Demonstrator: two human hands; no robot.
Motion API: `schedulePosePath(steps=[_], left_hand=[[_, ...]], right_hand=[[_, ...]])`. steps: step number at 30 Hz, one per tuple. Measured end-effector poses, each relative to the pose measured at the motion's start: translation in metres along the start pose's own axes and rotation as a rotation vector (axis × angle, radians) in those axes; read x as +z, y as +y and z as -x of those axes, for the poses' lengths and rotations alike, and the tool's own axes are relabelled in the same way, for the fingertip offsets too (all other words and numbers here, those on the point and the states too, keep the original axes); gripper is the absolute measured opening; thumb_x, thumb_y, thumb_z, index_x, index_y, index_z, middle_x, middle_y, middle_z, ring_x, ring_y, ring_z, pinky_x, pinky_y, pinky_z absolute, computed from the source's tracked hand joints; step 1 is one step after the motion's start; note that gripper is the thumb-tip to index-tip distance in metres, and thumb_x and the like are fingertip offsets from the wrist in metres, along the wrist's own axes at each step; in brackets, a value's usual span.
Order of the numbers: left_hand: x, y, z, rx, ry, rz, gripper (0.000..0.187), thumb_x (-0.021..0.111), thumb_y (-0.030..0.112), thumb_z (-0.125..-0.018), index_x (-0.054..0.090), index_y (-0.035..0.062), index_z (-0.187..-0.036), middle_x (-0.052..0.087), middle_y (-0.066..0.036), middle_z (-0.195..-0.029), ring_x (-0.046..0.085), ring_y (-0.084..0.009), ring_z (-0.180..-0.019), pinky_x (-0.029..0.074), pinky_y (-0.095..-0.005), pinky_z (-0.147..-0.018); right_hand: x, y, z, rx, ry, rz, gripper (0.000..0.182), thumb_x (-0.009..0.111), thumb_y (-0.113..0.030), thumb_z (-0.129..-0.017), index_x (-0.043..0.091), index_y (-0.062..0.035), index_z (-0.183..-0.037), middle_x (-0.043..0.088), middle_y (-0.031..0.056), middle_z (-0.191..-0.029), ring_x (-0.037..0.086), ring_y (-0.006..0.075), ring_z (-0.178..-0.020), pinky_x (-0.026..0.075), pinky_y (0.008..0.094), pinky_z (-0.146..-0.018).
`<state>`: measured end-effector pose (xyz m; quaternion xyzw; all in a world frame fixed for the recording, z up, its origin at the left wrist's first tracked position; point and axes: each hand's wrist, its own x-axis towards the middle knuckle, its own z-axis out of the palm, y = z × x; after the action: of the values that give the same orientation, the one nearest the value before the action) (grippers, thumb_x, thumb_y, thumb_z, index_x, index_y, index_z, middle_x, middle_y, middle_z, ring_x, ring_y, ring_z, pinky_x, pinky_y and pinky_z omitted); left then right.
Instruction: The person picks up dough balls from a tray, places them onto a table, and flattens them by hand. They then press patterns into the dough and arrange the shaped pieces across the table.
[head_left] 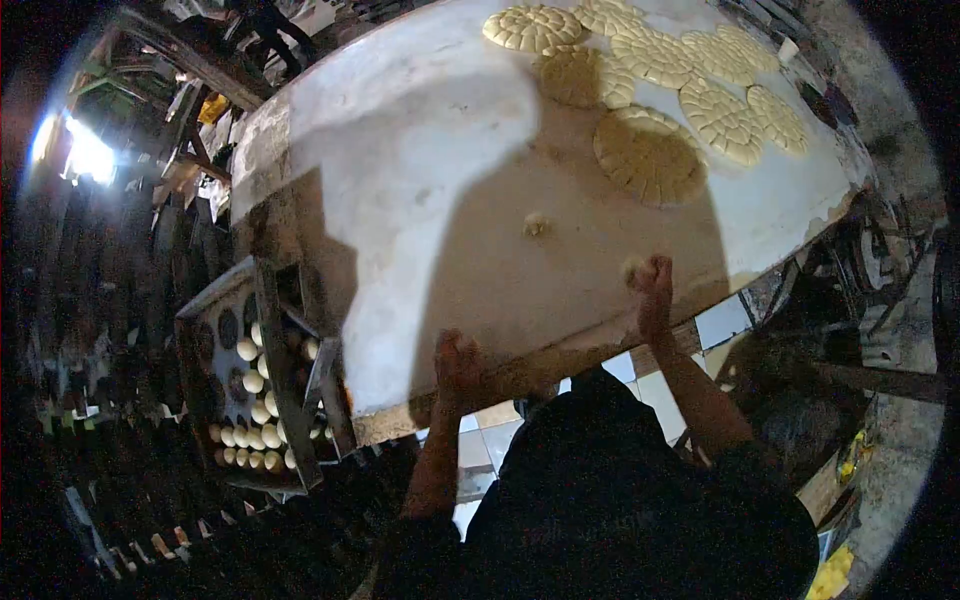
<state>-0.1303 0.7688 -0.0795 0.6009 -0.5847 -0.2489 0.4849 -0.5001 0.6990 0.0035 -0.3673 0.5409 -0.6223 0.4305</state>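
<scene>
My right hand (654, 292) is closed at the near edge of the pale worktop (400, 170), with a small lump of dough (632, 270) at its fingers. To the left, my left hand (458, 360) is curled over the same edge; whatever it may hold is hidden. A second small dough lump (537, 225) lies on the worktop, beyond and between both hands, touched by neither. Flat round doughs with scored petal patterns cover the far right part; the nearest scored dough round (650, 157) lies partly in shadow.
At the left, a tilted wooden rack (265, 330) holds several pale dough balls (255, 438). Light floor tiles (720, 322) show below the worktop's near edge. Another person's dark-clothed legs (275, 35) are at the far left. A bright opening (88, 152) glares beyond the dark clutter.
</scene>
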Motion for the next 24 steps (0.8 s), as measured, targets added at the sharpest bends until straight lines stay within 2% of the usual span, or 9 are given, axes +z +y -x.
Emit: schedulePosePath(steps=[2,3,8,10,12,15,16,19,24], left_hand=[[-0.035,0.081,-0.029,0.440,-0.568,-1.034,0.047,0.059,0.046,-0.086,0.056,0.0032,-0.106,0.056,-0.017,-0.100,0.045,-0.0363,-0.109,0.033,-0.0487,-0.096],[-0.034,0.090,-0.046,0.407,-0.467,-1.001,0.044,0.059,0.042,-0.088,0.056,0.0026,-0.107,0.056,-0.017,-0.104,0.045,-0.0357,-0.111,0.030,-0.0488,-0.100],[0.042,0.101,-0.147,0.131,-0.028,-0.544,0.043,0.069,0.043,-0.078,0.058,0.0055,-0.096,0.057,-0.014,-0.097,0.049,-0.0346,-0.101,0.033,-0.0477,-0.094],[0.080,0.104,-0.131,0.115,-0.103,-0.633,0.038,0.070,0.039,-0.079,0.058,0.0064,-0.093,0.057,-0.012,-0.094,0.051,-0.0329,-0.098,0.035,-0.0473,-0.092],[0.107,0.096,-0.093,0.178,-0.216,-0.724,0.029,0.068,0.031,-0.082,0.058,0.0068,-0.093,0.058,-0.011,-0.093,0.053,-0.0320,-0.097,0.038,-0.0474,-0.092],[0.070,0.082,-0.030,0.318,-0.391,-0.649,0.017,0.061,0.020,-0.086,0.059,0.0063,-0.097,0.060,-0.012,-0.096,0.055,-0.0320,-0.098,0.038,-0.0485,-0.095],[0.047,0.096,-0.041,0.055,-0.714,-0.917,0.016,0.059,0.016,-0.086,0.060,0.0068,-0.099,0.061,-0.012,-0.097,0.057,-0.0322,-0.095,0.039,-0.0483,-0.093],[0.009,0.075,-0.092,0.183,-0.266,-1.089,0.013,0.059,0.016,-0.085,0.063,0.0072,-0.094,0.062,-0.012,-0.096,0.057,-0.0322,-0.091,0.043,-0.0473,-0.086],[0.082,0.049,-0.137,-0.232,0.027,-0.310,0.014,0.059,0.020,-0.087,0.063,0.0074,-0.089,0.060,-0.015,-0.095,0.056,-0.0336,-0.091,0.043,-0.0462,-0.085]], right_hand=[[-0.033,-0.007,-0.020,-0.384,-0.374,0.871,0.038,0.064,-0.030,-0.085,0.049,-0.0027,-0.107,0.053,0.0151,-0.096,0.053,0.0326,-0.094,0.043,0.0505,-0.085],[-0.043,-0.007,-0.030,-0.576,-0.571,1.303,0.042,0.064,-0.033,-0.085,0.051,-0.0008,-0.108,0.055,0.0181,-0.098,0.054,0.0380,-0.098,0.041,0.0564,-0.088],[0.025,0.018,-0.107,-0.625,-0.535,1.221,0.044,0.062,-0.030,-0.082,0.054,0.0030,-0.110,0.053,0.0262,-0.114,0.046,0.0455,-0.115,0.028,0.0599,-0.105],[0.075,0.006,-0.089,-0.221,-0.766,1.237,0.042,0.059,-0.024,-0.083,0.054,0.0046,-0.113,0.051,0.0264,-0.123,0.044,0.0443,-0.119,0.024,0.0553,-0.111],[0.059,0.062,-0.039,-0.600,-0.897,1.136,0.041,0.053,-0.025,-0.086,0.055,0.0078,-0.110,0.049,0.0334,-0.121,0.042,0.0500,-0.119,0.023,0.0547,-0.111],[0.002,0.031,-0.049,-0.652,-1.217,1.103,0.041,0.053,-0.025,-0.085,0.055,0.0092,-0.108,0.050,0.0323,-0.118,0.044,0.0478,-0.116,0.027,0.0538,-0.110],[-0.021,0.039,-0.067,-0.766,-1.162,1.231,0.041,0.054,-0.025,-0.084,0.055,0.0089,-0.107,0.052,0.0308,-0.115,0.046,0.0464,-0.113,0.028,0.0534,-0.109],[0.003,0.006,-0.129,-0.775,-0.983,1.236,0.041,0.058,-0.024,-0.081,0.056,0.0078,-0.106,0.055,0.0266,-0.110,0.048,0.0430,-0.109,0.029,0.0533,-0.109],[0.088,0.021,-0.127,-0.695,-0.912,1.149,0.037,0.062,-0.021,-0.077,0.057,0.0066,-0.102,0.055,0.0266,-0.108,0.046,0.0437,-0.112,0.029,0.0546,-0.108]])
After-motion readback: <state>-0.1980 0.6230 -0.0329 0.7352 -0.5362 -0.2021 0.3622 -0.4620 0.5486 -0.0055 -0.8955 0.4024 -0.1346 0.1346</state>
